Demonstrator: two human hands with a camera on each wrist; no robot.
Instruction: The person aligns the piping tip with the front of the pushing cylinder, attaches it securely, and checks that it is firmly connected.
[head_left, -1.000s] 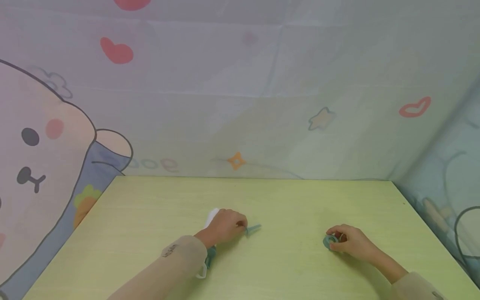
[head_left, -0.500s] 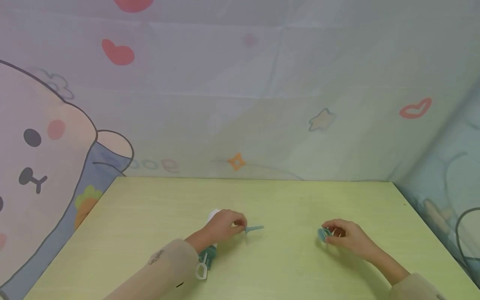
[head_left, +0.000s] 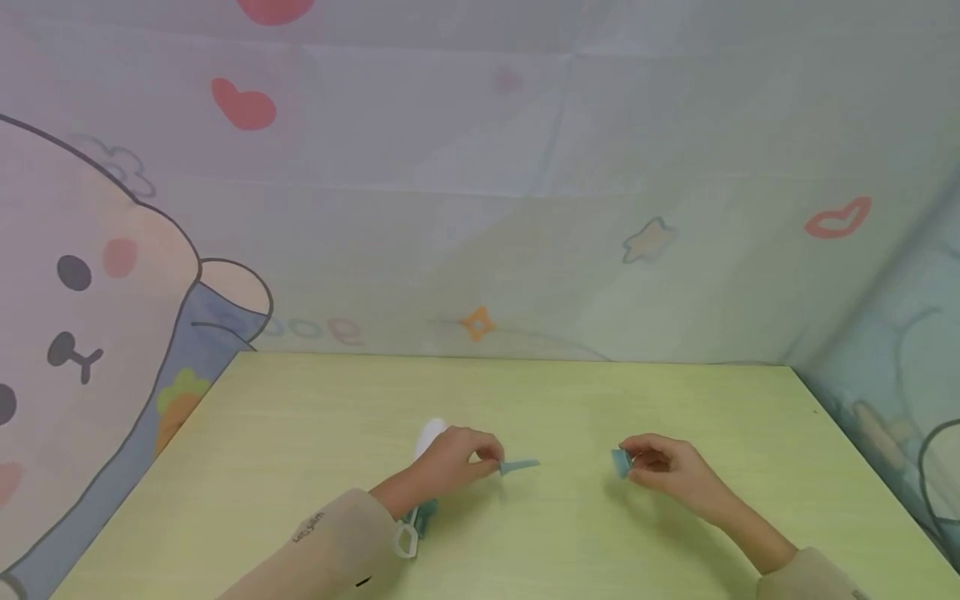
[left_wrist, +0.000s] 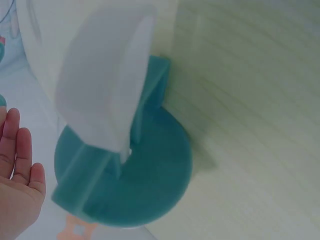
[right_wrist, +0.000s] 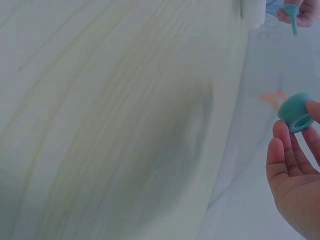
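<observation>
My left hand, left of centre over the table, pinches a small teal tapered nozzle by its wide end; its thin tip points right. Across a short gap, my right hand holds a small teal cup-shaped cap between thumb and fingers. The right wrist view shows the cap's rounded body and an opening in it. Partly hidden by my left forearm is a white bottle with a teal round end. A white loop-like handle sticks out from that end.
The pale yellow-green table stretches under both hands. Behind it hangs a printed cloth with a bear, hearts and stars. A dark cable-like curve shows at the far right.
My right hand has moved left and slightly up with the cap, turning it, so the gap between the hands is smaller. My left hand has shifted slightly right with the nozzle.
</observation>
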